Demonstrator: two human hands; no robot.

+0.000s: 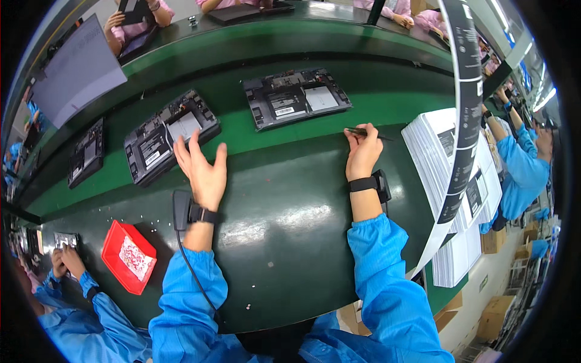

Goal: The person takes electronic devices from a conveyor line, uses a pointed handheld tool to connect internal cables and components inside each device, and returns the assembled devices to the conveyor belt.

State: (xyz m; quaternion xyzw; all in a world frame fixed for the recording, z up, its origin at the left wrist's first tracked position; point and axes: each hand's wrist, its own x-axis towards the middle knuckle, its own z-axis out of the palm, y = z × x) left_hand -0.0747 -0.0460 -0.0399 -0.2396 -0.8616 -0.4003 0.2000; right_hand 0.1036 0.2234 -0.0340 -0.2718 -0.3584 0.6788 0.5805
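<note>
Dark green surface (290, 254) is filling most of the view, w/ a brighter green strip (242, 140) running beyond both hands. Just past the left hand (204, 175), an open flat device (164, 137) is lying at a slant, battery (156, 147) & silver plate (183, 126) showing. That hand is spreading its fingers, palm down, gripping nothing visible; fingertips are overlapping the unit's near edge, can't tell if touching. Right hand (362, 150) is pinching a thin dark tool (354, 130), tip pointing left, apart from every unit.

Status, by my judgement: approx. midway. Battery & plate are sitting in place, but the unit isn't wearing a cover; exact steps left can't be told.

Farther out, a second open unit (296, 98) is lying beyond & between the hands, a third open unit (86, 153) well left of the left hand. Red bin (114, 245) w/ small pale bits is standing nearer the body, left of the left wrist. Stacked white sheets (423, 157) are lying right of the right hand, a curved printed strip (465, 121) hanging over them. Blue-sleeved co-worker's hands (68, 261) are working far left; pink-sleeved people (399, 12) are sitting opposite.
</note>
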